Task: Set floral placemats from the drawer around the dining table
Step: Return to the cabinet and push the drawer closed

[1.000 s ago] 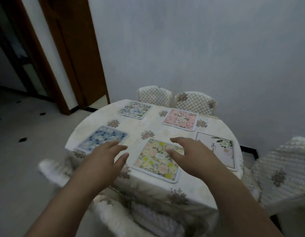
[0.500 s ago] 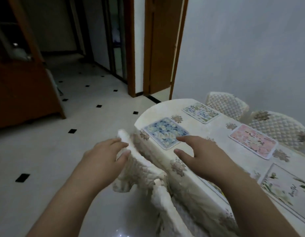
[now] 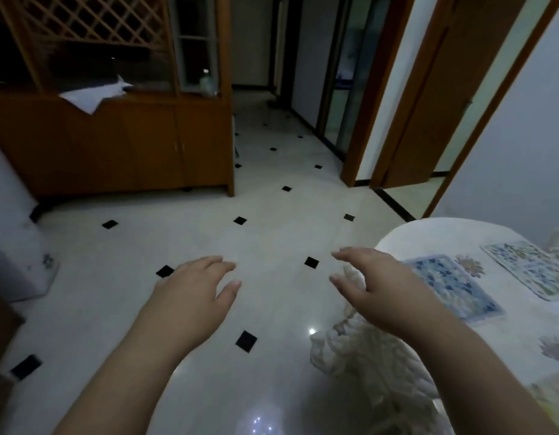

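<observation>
Both hands empty, fingers loosely spread, left hand (image 3: 193, 296) and right hand (image 3: 381, 293) now over the floor (image 3: 272, 240), view turned from the table (image 3: 428, 233) toward the cabinet (image 3: 115, 146); blue placemat (image 3: 454, 284) just right of the right hand, another (image 3: 529, 268) beyond: laying likely finished or another fetch ahead.

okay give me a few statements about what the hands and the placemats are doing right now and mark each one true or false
1. Both hands are empty. True: the left hand and right hand hold nothing, fingers relaxed.
2. The blue placemat lies on the table. True.
3. The right hand presses on the blue placemat. False: it hovers apart from it, beside the table edge.
4. The left hand is over the table. False: it is over the tiled floor.
5. The wooden cabinet stands across the floor. True.
</observation>
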Motion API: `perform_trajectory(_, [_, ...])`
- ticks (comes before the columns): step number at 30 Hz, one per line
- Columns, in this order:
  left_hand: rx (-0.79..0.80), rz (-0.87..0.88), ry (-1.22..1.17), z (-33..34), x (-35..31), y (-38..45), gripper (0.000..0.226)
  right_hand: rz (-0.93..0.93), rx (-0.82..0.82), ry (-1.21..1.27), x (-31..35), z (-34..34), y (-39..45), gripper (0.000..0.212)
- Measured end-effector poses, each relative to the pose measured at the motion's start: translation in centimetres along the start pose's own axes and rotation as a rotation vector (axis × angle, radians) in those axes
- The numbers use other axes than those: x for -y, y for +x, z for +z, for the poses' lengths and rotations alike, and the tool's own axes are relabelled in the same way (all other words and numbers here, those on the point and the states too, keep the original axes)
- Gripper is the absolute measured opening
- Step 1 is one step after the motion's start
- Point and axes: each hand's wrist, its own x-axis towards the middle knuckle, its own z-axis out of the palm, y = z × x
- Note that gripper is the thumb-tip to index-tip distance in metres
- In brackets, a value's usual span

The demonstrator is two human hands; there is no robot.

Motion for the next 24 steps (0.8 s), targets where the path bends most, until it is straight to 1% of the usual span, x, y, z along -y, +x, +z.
perform_trajectory(5, [-0.042, -0.112, -0.003, -1.5, 7.1, 0.4, 0.05, -0.125, 0.052, -0.027, 5.6, 2.9, 5.1, 0.053])
perform_trajectory(11, [-0.115, -0.283, -0.021, -3.1, 14.5, -0.4, 0.051, -0.283, 0.115, -0.003, 12.4, 6.2, 11.4, 0.054])
perform_trajectory(17, [-0.167, -0.483, 0.004, -5.1, 20.1, -0.5, 0.052, -0.456, 0.162, 0.035, 19.2, 9.7, 18.2, 0.055])
perform_trajectory(24, [-0.222, -0.729, 0.072, -7.7, 25.0, 2.2, 0.053, -0.678, 0.229, 0.108, 26.8, 13.5, 28.3, 0.054])
